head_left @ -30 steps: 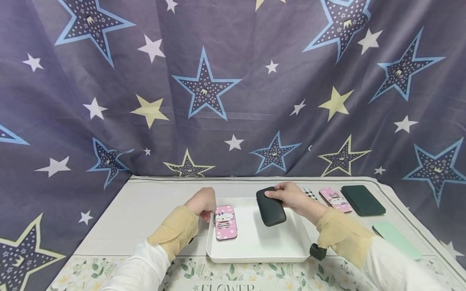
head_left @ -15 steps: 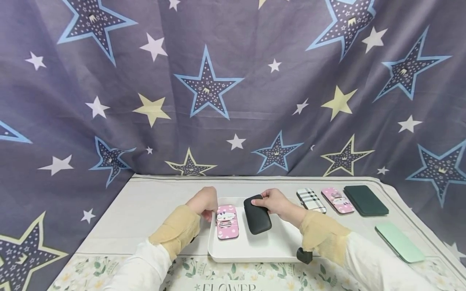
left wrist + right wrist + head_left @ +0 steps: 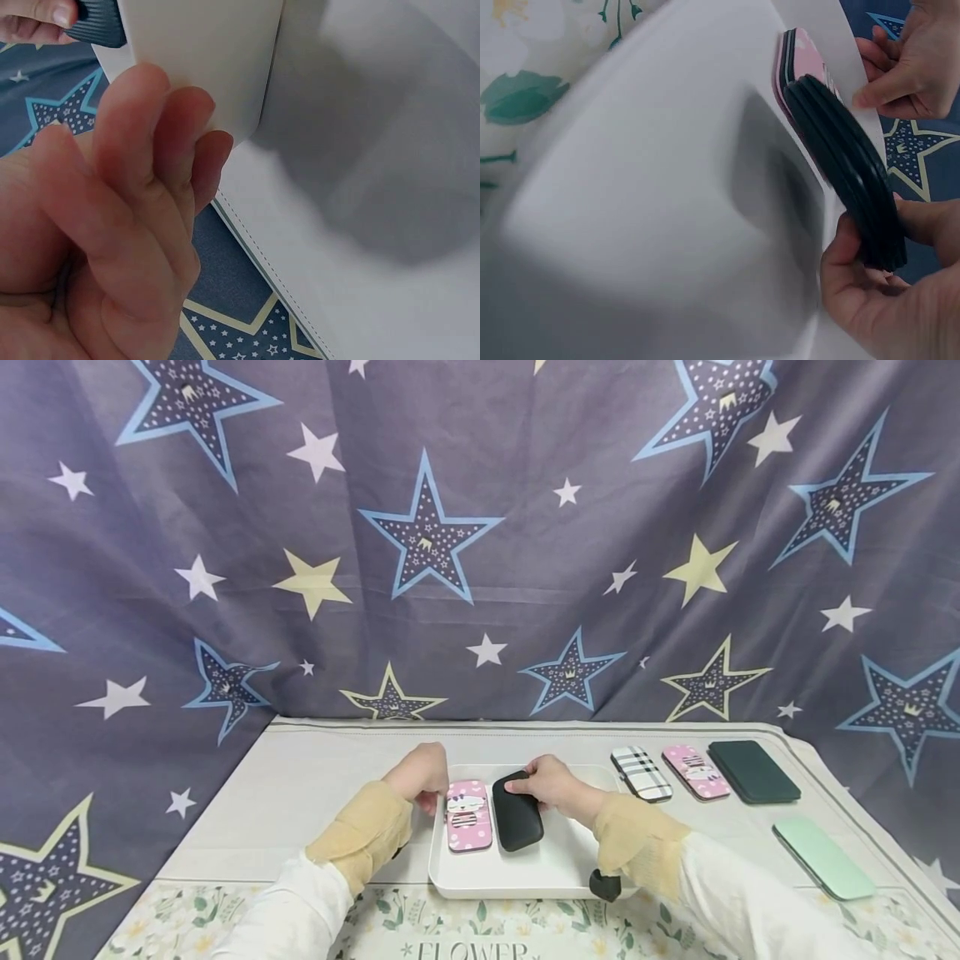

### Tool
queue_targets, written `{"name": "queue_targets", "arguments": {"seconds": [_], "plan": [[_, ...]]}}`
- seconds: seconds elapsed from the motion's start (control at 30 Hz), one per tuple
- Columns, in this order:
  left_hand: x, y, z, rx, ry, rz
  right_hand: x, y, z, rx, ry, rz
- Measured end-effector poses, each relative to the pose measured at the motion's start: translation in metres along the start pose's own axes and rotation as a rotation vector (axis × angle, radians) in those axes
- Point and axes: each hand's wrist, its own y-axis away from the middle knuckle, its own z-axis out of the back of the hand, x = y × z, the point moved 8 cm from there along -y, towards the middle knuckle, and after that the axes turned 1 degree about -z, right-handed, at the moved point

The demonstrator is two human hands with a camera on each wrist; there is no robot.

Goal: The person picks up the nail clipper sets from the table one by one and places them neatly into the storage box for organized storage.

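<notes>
My right hand (image 3: 557,783) pinches a flat black case (image 3: 517,814) with rounded corners, thumb on its upper face. In the head view the case is tilted over the white tray (image 3: 573,852), right of a pink case (image 3: 468,817) with a cartoon print. The right wrist view shows the black case's (image 3: 847,165) ridged edge, with shadow on the tray below it. At the tray's left side my left hand (image 3: 420,777) grips the rim, fingers curled against the outer wall. Its thumb is mostly hidden in the left wrist view.
Right of the tray lie a plaid case (image 3: 641,773), another pink case (image 3: 696,772), a dark green case (image 3: 753,772) and a mint green case (image 3: 823,858). A starry curtain (image 3: 480,568) hangs behind the table (image 3: 330,802).
My right hand has carried the black case left and lower, close to the pink case in the tray. The plaid case has come into full view. The left hand stays at the rim.
</notes>
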Motion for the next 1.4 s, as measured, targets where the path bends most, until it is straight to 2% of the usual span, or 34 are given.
{"name": "queue_targets", "arguments": {"seconds": [0.63, 1.0, 1.4], "plan": [[0.001, -0.002, 0.001, -0.003, -0.006, 0.009, -0.005, -0.012, -0.004, -0.047, 0.070, 0.010], [-0.001, 0.000, 0.000, -0.011, -0.011, 0.008, -0.010, -0.007, -0.006, -0.004, 0.173, -0.044], [-0.001, -0.001, -0.001, -0.021, -0.014, -0.005, -0.005, 0.005, 0.000, 0.018, 0.183, 0.000]]}}
